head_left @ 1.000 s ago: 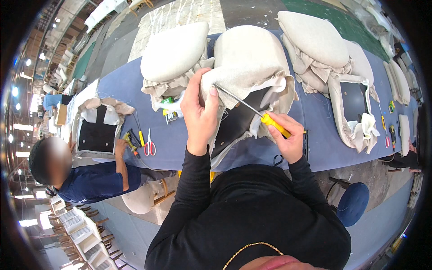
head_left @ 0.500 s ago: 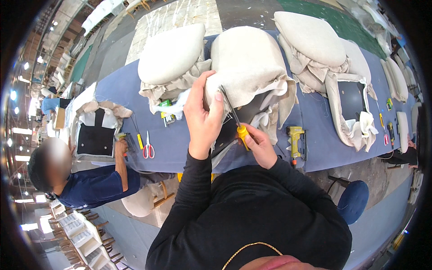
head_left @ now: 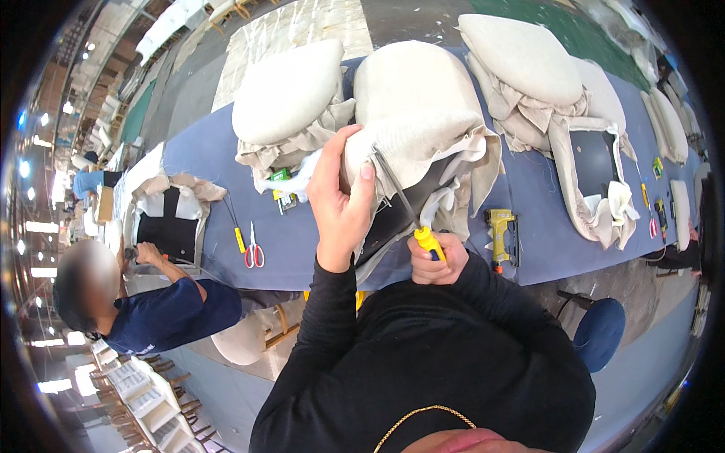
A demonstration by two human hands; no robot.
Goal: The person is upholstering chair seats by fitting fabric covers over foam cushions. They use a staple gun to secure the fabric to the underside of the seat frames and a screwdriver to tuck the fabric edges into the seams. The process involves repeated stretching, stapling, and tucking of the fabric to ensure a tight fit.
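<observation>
In front of me a beige upholstered seat (head_left: 420, 79) stands on the table, its dark underside (head_left: 385, 224) facing me and loose fabric hanging at its edge. My left hand (head_left: 341, 192) grips its left corner, fingers over the far side and thumb on the near face. My right hand (head_left: 444, 260) is closed around the yellow handle of a screwdriver (head_left: 429, 240). The metal shaft slants up and left, and its tip touches the fabric close to my left thumb.
A staple gun (head_left: 499, 235) lies right of my right hand. Red-handled scissors (head_left: 254, 253) and another yellow-handled tool (head_left: 239, 240) lie left on the blue-covered table (head_left: 291, 253). Stacked beige cushions (head_left: 291, 90) flank the seat. A co-worker (head_left: 174, 309) works at the left; a blue stool (head_left: 600, 334) stands right.
My right hand has shifted down and right, wrapping more fully around the screwdriver handle. My left hand stays at the corner. The co-worker's hand has moved left over their seat.
</observation>
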